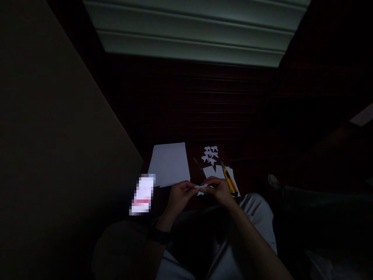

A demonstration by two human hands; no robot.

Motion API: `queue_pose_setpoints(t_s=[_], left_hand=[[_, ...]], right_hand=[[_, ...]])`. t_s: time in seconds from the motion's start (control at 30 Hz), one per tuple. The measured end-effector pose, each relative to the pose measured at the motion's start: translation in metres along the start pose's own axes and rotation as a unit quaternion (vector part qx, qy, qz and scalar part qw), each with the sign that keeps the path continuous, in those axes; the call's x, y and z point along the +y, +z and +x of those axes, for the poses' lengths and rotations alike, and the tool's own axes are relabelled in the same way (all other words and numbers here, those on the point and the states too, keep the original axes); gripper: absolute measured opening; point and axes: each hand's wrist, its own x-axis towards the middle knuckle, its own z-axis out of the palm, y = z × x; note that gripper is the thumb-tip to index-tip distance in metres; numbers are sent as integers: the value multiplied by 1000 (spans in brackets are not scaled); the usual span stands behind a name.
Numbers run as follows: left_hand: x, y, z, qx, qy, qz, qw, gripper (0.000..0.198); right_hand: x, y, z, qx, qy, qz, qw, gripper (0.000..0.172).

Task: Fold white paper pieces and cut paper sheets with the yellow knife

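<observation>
Between my fingertips is a small folded white paper piece, gripped from both sides. My left hand pinches its left end, and my right hand pinches its right end. Just beyond, several small folded paper figures lie in a cluster on the dark table. Cut white paper pieces rest behind my right hand. A yellow utility knife lies across paper beside that hand. The exact folds of the held piece are too dim and small to make out.
A stack of white paper sheets covers the table's left part. A thin dark tool lies right of it. At the lower left glows a pixelated phone-like screen. Another person's shoe shows at the right. Pale slats stand ahead.
</observation>
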Motion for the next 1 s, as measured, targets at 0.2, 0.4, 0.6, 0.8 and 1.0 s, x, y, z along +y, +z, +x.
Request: queue_pose_setpoints(t_s=[0.2,0.4,0.6,0.8,1.0], left_hand=[[4,4,-1,10,13,23,1000,12],[0,4,0,23,34,32,999,11],[-5,4,1,28,35,9,999,13],[-5,4,2,22,16,-16,1000,14],[-6,5,1,3,13,-44,999,17]], right_hand=[[7,-1,-2,22,56,17,998,19],[7,3,-3,35,88,27,995,21],[6,7,-5,53,92,51,993,21],[10,10,-3,70,71,94,991,26],[13,14,-3,77,71,116,988,26]])
